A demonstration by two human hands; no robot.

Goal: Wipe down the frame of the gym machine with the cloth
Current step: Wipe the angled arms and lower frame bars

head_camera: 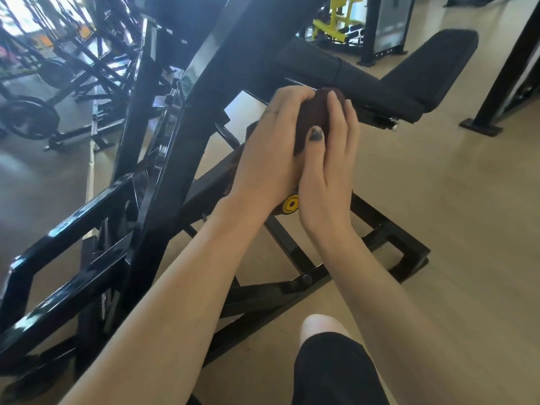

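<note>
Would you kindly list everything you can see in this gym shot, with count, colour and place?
cloth: one, dark brown, bunched between both hands at centre
machine frame: one, glossy black, running from lower left to upper centre
padded seat: one, black, upper right, behind the hands
round cap: one, yellow, on the frame just below the hands
weight plates: at least two, black, on other machines at far left
yellow machine: one, at top, right of centre, in the background
post: one, black, right edge
floor: beige, right and centre
shorts: black, bottom, over a bare knee
left hand: gripping the cloth
right hand: gripping the cloth
</note>
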